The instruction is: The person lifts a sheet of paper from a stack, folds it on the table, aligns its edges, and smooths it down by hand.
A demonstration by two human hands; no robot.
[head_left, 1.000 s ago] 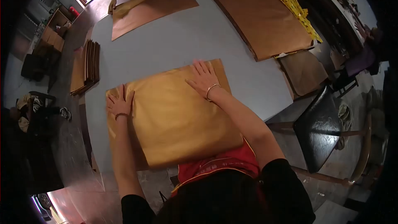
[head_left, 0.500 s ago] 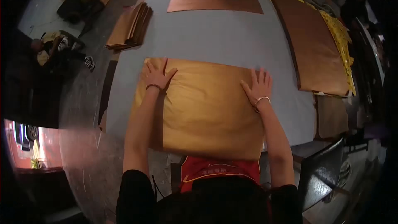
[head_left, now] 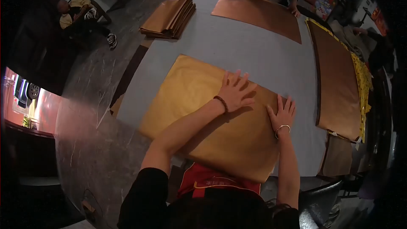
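Observation:
A golden-brown sheet, of paper or cloth, lies on the grey-covered table in front of me, its near edge reaching past the table toward my red apron. My left hand, with a dark beaded bracelet, rests on the sheet near the middle of its far edge, fingers spread. Close to the sheet's right far corner, my right hand is laid flat with fingers apart, a light bangle at its wrist. Neither hand grips anything.
A stack of folded brown sheets stands at the table's far left. Across from me, a person's hands hold a copper-brown sheet. To the right lies a large brown panel with yellow edging. A seated person is at far left.
My left hand has slid right across the sheet, from its left corner to near the middle of the far edge. My right hand stays near the right corner. The camera view has turned.

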